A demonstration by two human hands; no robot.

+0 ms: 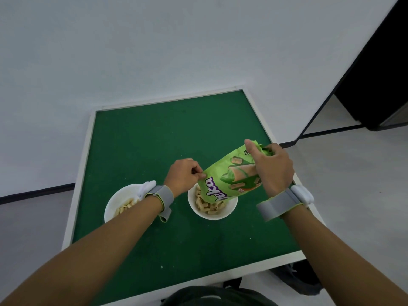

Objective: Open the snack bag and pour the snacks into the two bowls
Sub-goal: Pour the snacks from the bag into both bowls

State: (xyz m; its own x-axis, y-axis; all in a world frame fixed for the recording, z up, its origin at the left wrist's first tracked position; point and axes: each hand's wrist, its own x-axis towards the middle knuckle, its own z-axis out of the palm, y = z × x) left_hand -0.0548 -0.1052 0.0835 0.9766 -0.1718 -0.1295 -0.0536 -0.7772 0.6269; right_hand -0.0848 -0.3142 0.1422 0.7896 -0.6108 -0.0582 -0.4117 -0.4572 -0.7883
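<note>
A green snack bag (229, 175) is tilted mouth-down over the right white bowl (229, 212), which holds several beige snack pieces. My left hand (183, 176) pinches the bag's lower edge near its mouth. My right hand (272, 167) grips the raised back end of the bag. The left white bowl (114, 204) also holds snack pieces and is partly hidden by my left wrist. Both bowls stand on the green table (154, 140).
The table has a pale rim and stands against a white wall. Grey bands with white devices sit on both wrists. A dark bag (302, 277) lies on the floor off the table's near right corner. A dark doorway is at the far right.
</note>
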